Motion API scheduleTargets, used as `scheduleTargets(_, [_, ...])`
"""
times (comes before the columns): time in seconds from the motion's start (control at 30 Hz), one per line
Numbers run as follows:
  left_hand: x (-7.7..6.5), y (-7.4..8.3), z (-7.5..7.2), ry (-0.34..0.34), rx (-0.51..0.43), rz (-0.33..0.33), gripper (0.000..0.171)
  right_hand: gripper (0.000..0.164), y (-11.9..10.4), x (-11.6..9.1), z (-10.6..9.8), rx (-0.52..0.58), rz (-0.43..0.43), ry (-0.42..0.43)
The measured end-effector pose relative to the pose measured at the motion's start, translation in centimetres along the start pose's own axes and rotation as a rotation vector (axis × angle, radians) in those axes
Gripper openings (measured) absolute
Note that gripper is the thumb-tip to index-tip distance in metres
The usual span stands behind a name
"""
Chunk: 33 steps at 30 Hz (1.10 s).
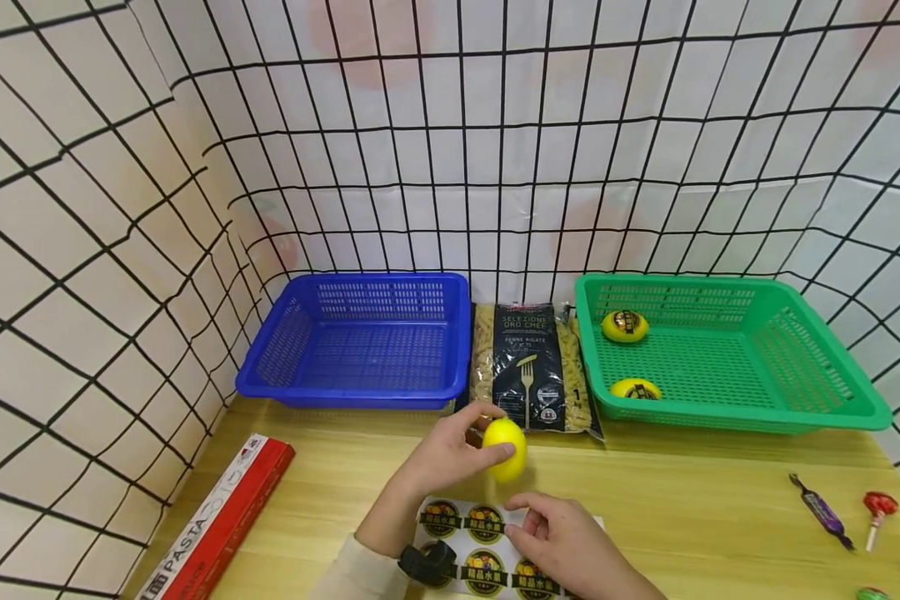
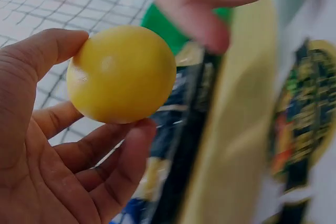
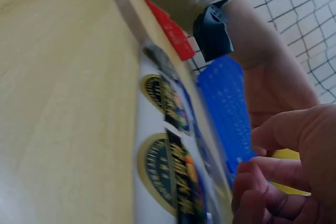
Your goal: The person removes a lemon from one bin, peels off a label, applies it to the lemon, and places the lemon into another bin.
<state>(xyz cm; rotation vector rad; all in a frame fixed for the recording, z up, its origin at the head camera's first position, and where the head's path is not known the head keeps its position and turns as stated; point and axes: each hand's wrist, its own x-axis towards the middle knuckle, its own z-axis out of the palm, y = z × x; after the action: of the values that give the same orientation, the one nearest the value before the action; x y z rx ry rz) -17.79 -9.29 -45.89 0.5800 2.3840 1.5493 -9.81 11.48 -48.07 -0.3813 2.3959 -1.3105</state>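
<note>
My left hand grips a yellow lemon between thumb and fingers, above the wooden table. In the left wrist view the side of the lemon that shows is plain, with no sticker. Close to it, my right hand hovers over a white sheet of round black-and-gold stickers, fingers loosely bent and thumb apart from the index finger. Nothing shows between those fingertips. Part of the sheet is hidden under both hands and the dark band on the left wrist. Two lemons with black stickers lie in the green basket.
A blue basket stands at the back left. Between the baskets lies a bag of penne pasta. A red pasta box lies at the left; a purple-wrapped candy and a red lollipop lie at the right. Grid-patterned cloth surrounds the table.
</note>
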Motion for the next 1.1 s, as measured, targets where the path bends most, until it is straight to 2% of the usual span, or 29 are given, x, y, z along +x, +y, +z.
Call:
scheduleTargets(0.2, [0.6, -1.2, 2.0, -0.071, 0.029, -0.027, 0.04, 0.023, 0.9, 0.6, 1.0, 0.066, -0.067, -0.051])
scheduleTargets(0.4, [1.0, -2.2, 3.2, -0.075, 0.04, -0.063, 0.045, 0.021, 1.7, 0.9, 1.6, 0.051, -0.099, -0.089])
scheduleTargets(0.53, [1.1, -2.5, 3.8, -0.05, 0.07, -0.091, 0.047, 0.023, 1.9, 1.0, 1.7, 0.008, -0.093, -0.063])
scheduleTargets(0.7, [1.2, -2.8, 4.1, -0.016, 0.046, -0.114, 0.045, 0.034, 2.1, 0.9, 2.0, -0.094, -0.094, -0.011])
scheduleTargets(0.93, [1.2, -3.1, 4.4, -0.002, 0.077, -0.094, 0.049, 0.042, 2.6, 1.0, 2.4, -0.201, -0.116, -0.002])
scheduleTargets(1.1, [1.0, -3.0, 4.2, -0.014, 0.075, -0.082, 0.049, 0.037, 2.3, 0.9, 2.3, -0.259, -0.105, -0.005])
